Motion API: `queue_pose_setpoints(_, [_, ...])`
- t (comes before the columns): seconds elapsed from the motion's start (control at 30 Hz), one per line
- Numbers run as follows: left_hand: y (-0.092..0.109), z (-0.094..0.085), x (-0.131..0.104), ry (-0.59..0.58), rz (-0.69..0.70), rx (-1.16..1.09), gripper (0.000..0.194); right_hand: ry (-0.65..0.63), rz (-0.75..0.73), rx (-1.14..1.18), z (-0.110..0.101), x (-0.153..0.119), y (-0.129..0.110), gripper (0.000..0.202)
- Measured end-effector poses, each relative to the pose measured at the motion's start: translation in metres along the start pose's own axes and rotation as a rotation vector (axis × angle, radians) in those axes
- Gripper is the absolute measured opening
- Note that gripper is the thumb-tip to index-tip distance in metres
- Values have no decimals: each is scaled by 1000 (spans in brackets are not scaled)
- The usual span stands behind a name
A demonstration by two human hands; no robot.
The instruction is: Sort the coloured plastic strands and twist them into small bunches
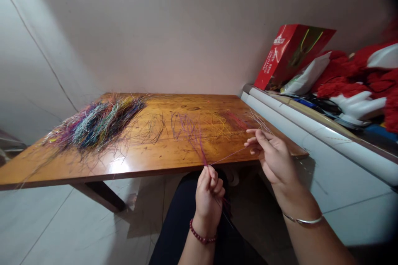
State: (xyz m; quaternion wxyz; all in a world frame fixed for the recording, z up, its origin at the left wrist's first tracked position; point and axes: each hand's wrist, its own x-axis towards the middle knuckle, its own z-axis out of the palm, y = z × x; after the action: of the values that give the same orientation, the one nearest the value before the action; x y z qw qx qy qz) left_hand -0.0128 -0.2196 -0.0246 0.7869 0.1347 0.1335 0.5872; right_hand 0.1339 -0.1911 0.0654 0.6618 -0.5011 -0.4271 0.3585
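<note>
My left hand (210, 184) is closed in a pinch around a small bunch of thin purple strands (202, 152), which fan out upward from the fingertips; whether they are wire or thread I cannot tell. One single strand (228, 156) runs taut from that bunch to my right hand (270, 153), whose curled fingers hold its other end. Sparse groups of strands lie across the wooden table (149, 161) beyond my hands: dark ones (155, 126), yellow ones (221, 126), red ones (236, 120) and white ones (259, 120).
A large tangled heap of multicoloured strands (102, 124) covers the table's left part. At right, a white cabinet (336, 178) carries a red paper bag (280, 56), red fluffy material (338, 70) and a white glove (357, 105). A wall rises behind the table.
</note>
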Motion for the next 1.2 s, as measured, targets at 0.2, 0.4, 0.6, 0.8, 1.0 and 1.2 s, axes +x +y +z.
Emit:
queue_pose_setpoints(0.2, [29, -1, -9, 55, 227, 107, 32, 98, -207, -103, 12, 45, -10, 34])
queue_pose_setpoints(0.4, [69, 0, -27, 153, 365, 40, 30, -99, -138, -205, 46, 88, -5, 32])
queue_pose_setpoints(0.6, [87, -2, -39, 212, 404, -22, 29, -429, 167, -177, 106, 122, 35, 15])
queue_pose_setpoints(0.8, [96, -11, -34, 263, 386, -53, 30, -453, 271, -379, 168, 174, 94, 19])
queue_pose_setpoints(1.0, [103, -20, -24, 318, 344, -72, 32, -394, 222, -574, 204, 203, 143, 22])
queue_pose_setpoints(1.2, [103, -24, -13, 361, 275, -48, 34, -366, 98, -769, 191, 215, 149, 37])
